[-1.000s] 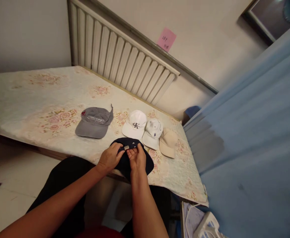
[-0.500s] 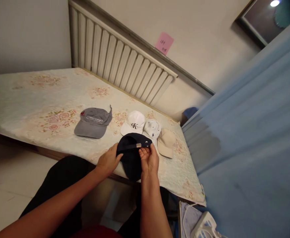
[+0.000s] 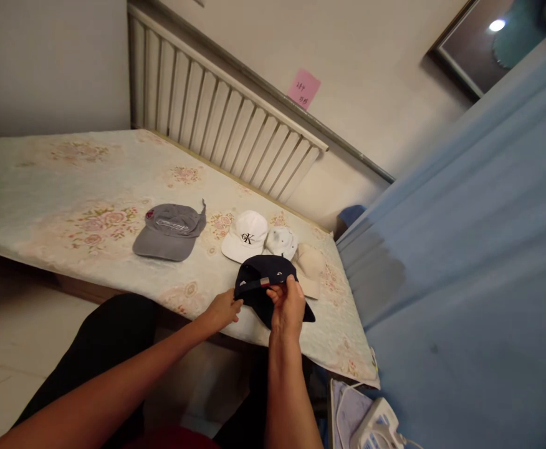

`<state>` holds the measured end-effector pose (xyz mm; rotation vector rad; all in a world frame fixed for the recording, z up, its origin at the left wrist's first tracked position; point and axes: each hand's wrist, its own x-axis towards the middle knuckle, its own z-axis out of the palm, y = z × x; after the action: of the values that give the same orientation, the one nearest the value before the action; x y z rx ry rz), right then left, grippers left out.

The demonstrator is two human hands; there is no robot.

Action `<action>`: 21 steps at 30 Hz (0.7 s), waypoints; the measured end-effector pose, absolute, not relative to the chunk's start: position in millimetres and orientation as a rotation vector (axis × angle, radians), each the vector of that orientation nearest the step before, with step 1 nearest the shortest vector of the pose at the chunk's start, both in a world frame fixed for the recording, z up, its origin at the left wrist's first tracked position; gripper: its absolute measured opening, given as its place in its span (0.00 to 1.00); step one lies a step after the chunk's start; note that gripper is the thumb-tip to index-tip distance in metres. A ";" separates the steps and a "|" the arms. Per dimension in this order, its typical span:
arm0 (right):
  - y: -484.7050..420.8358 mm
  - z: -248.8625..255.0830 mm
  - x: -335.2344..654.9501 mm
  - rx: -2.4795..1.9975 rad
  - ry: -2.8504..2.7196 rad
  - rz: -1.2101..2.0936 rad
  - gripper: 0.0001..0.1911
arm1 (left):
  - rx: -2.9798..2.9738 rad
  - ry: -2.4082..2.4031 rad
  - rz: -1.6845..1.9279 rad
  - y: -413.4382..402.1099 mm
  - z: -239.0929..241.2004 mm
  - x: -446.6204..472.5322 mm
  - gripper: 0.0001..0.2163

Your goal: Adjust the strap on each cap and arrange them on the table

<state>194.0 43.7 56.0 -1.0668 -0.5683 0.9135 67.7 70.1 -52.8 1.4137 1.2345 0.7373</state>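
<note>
We count five caps on the flowered table cover (image 3: 67, 187): one grey cap (image 3: 167, 231) lying apart to the left, a white cap (image 3: 245, 236) with black letters that read "CK", a second white cap (image 3: 280, 242) just beside it with a small dark mark we cannot read, a beige cap (image 3: 311, 265) at the end of the row, and a dark navy cap (image 3: 268, 290) near the table's front edge.

Our right hand (image 3: 288, 308) grips the navy cap at its back strap, thumb and fingers pinched near a small metal buckle (image 3: 264, 282). Our left hand (image 3: 224, 310) rests at the cap's left edge, fingers loosely curled; we cannot tell for sure whether it grips the fabric or only touches it. The navy cap overlaps the front of the beige cap and hides part of it.

The grey cap carries a pale embroidered word and a small red patch, both too blurred to read. One pink sticky note (image 3: 303, 89) is on the wall above the white radiator (image 3: 226, 118); it bears handwriting we cannot make out. A blue curtain (image 3: 464, 262) fills the right side. At the bottom edge a white object (image 3: 378, 427) is cut off. A framed dark picture (image 3: 483, 43) shows only partly at the top right.
</note>
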 end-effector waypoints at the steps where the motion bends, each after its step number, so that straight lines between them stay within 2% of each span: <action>1: 43.8 49.8 192.5 -1.076 -0.556 0.936 0.13 | 1.410 1.242 0.722 69.3 -56.5 64.9 0.07; 9: 48.5 20.5 175.1 -1.081 -0.511 1.092 0.12 | 1.430 1.273 0.645 60.1 -68.9 31.8 0.09; 14: 52.1 5.6 161.6 -1.061 -0.486 1.163 0.11 | 1.623 1.530 0.596 53.9 -69.7 12.4 0.06; 17: 52.2 -1.6 155.7 -1.047 -0.467 1.196 0.11 | 1.653 1.613 0.699 47.1 -68.0 3.0 0.06; 21: 49.9 -4.4 149.9 -1.040 -0.477 1.233 0.10 | 1.711 1.650 1.038 38.3 -53.8 0.1 0.04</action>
<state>149.9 49.9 -4.4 -1.0396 -0.4773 1.2330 0.1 38.3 -53.8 1.7112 1.6500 1.0378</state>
